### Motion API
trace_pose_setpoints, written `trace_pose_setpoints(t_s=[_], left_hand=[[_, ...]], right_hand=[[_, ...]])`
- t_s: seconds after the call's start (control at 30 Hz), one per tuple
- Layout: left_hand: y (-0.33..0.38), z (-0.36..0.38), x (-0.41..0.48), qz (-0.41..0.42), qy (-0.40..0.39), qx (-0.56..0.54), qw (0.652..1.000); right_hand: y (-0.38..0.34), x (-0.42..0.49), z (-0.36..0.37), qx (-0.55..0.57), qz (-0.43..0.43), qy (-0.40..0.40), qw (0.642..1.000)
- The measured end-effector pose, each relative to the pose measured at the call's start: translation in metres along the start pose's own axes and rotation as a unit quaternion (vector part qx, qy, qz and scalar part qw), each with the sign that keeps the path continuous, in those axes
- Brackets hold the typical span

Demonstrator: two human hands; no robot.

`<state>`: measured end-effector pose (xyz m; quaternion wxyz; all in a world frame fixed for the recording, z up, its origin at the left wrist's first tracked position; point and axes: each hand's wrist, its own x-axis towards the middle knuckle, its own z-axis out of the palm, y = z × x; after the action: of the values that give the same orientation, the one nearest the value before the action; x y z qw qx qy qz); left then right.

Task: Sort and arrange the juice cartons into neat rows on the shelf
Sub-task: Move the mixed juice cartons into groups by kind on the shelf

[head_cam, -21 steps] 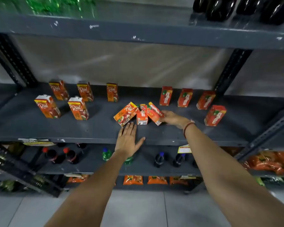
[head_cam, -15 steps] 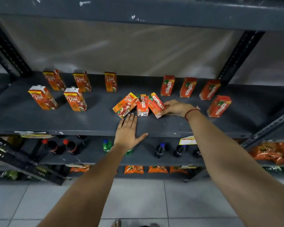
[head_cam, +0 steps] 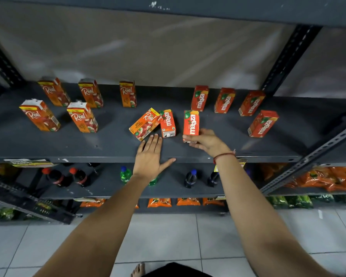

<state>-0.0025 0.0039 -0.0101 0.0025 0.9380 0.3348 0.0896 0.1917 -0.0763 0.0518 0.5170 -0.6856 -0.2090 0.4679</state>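
Observation:
My right hand [head_cam: 205, 140] grips the bottom of a red Maaza carton [head_cam: 191, 122] and holds it upright just off the grey shelf [head_cam: 108, 144]. My left hand [head_cam: 151, 156] lies flat and open on the shelf's front edge, fingertips close to a tipped Real apple carton [head_cam: 145, 123] that leans against another Maaza carton [head_cam: 167, 123]. Several Real cartons stand at the left, among them a front one [head_cam: 82, 117] and a back one [head_cam: 128, 93]. Several Maaza cartons stand at the right, three in a back row [head_cam: 225, 100] and one in front [head_cam: 263, 123].
A slanted metal upright [head_cam: 288, 56] crosses the shelf's back right, another brace [head_cam: 316, 154] runs at the front right. Soda bottles [head_cam: 190, 177] stand on the shelf below, orange snack packs [head_cam: 328, 177] lower right. My bare foot [head_cam: 138, 269] is on the tiled floor.
My right hand has taken the leaning Maaza carton out of the middle cluster, moved it right and stood it upright. The left hand stayed flat. The view tilted down.

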Motion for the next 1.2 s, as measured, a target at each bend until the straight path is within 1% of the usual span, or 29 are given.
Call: trace_pose_setpoints(t_s=[0.07, 0.1, 0.17, 0.3, 0.43, 0.53, 0.73, 0.9, 1.0, 1.1, 1.2], left_hand=[[0.000, 0.001, 0.000, 0.000, 0.004, 0.001, 1.000], [-0.001, 0.001, 0.000, 0.001, 0.003, 0.001, 1.000], [0.000, 0.000, 0.001, 0.001, 0.008, -0.003, 1.000], [0.001, -0.002, 0.001, 0.002, 0.013, -0.021, 1.000], [0.001, -0.001, 0.000, -0.001, 0.002, -0.022, 1.000], [0.002, -0.002, 0.000, -0.006, -0.009, -0.021, 1.000], [0.003, -0.005, 0.000, -0.009, -0.016, -0.026, 0.999], [0.004, -0.007, -0.001, -0.006, -0.016, -0.027, 0.999], [0.004, -0.007, -0.001, -0.007, -0.019, -0.021, 1.000], [0.005, -0.007, -0.001, -0.009, -0.021, -0.017, 1.000], [0.005, -0.008, -0.001, -0.013, -0.020, -0.012, 1.000]], right_hand=[[0.008, -0.007, 0.006, 0.064, -0.036, 0.017, 0.997], [0.012, -0.009, 0.009, 0.078, -0.051, 0.025, 0.995], [0.018, -0.014, 0.014, 0.071, -0.077, 0.044, 0.994], [0.024, -0.020, 0.021, 0.015, -0.111, 0.062, 0.992], [0.027, -0.019, 0.027, -0.038, -0.108, 0.064, 0.991], [0.027, -0.019, 0.030, -0.050, -0.108, 0.071, 0.990], [0.027, -0.021, 0.027, -0.043, -0.113, 0.066, 0.991], [0.028, -0.022, 0.005, 0.016, -0.115, 0.046, 0.992], [0.026, -0.019, -0.026, 0.004, -0.121, 0.088, 0.989], [0.019, -0.016, -0.064, -0.045, -0.131, 0.161, 0.977], [0.014, -0.012, -0.099, -0.104, -0.135, 0.201, 0.965]])
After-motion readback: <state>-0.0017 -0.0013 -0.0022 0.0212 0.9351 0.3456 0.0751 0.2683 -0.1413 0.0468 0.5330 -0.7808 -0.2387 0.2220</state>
